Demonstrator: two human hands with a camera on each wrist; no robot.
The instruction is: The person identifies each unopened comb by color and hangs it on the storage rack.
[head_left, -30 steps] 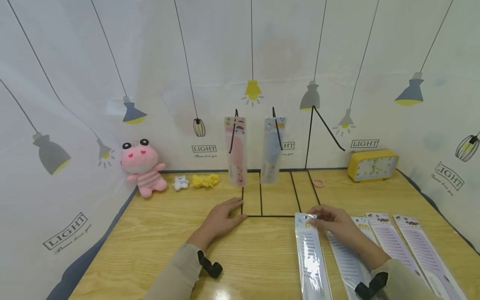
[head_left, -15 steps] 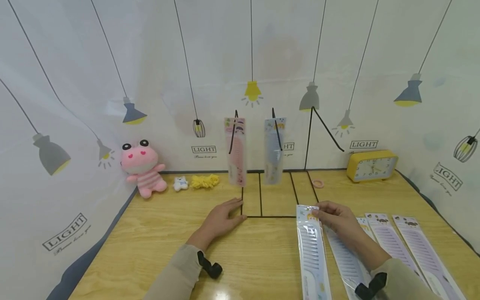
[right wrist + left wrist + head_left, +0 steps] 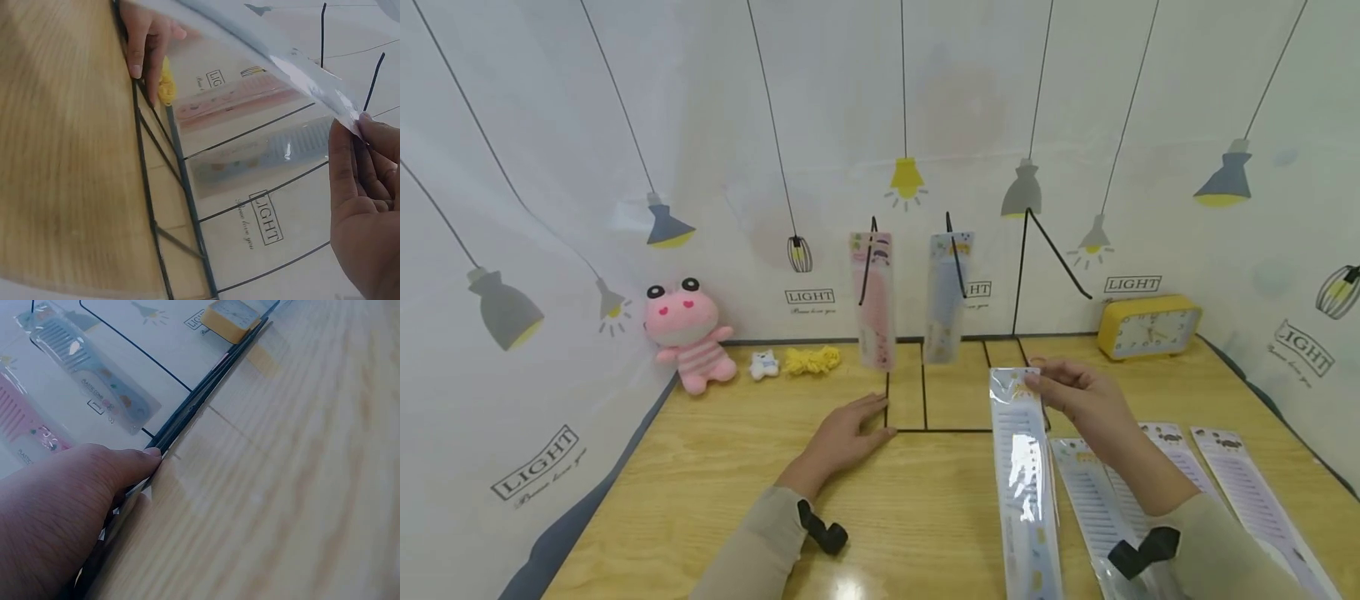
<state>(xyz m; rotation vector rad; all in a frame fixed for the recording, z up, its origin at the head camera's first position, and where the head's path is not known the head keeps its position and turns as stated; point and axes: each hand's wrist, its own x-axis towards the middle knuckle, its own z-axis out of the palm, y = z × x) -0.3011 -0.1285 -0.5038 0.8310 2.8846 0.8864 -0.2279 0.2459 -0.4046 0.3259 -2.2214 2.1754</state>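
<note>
right hand (image 3: 1086,408) pinches a packaged comb (image 3: 1024,500), just leftward. left hand (image 3: 847,435), thumb apart, touches the black rack (image 3: 943,431) ahead.

Head: high, facing forward and down over table (image 3: 910,517) and backdrop (image 3: 820,100)
Left wrist: close, tilted, low along table toward clock (image 3: 228,320)
Right wrist: tilted, facing left hand (image 3: 150,34)
Both wrists: combs (image 3: 265,156)

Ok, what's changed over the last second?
The right hand, pinching the comb pack throughout, has raised it toward the rack. The left hand stays at the rack's front edge; the hanging pink pack and hanging blue pack haven't visibly moved.
</note>
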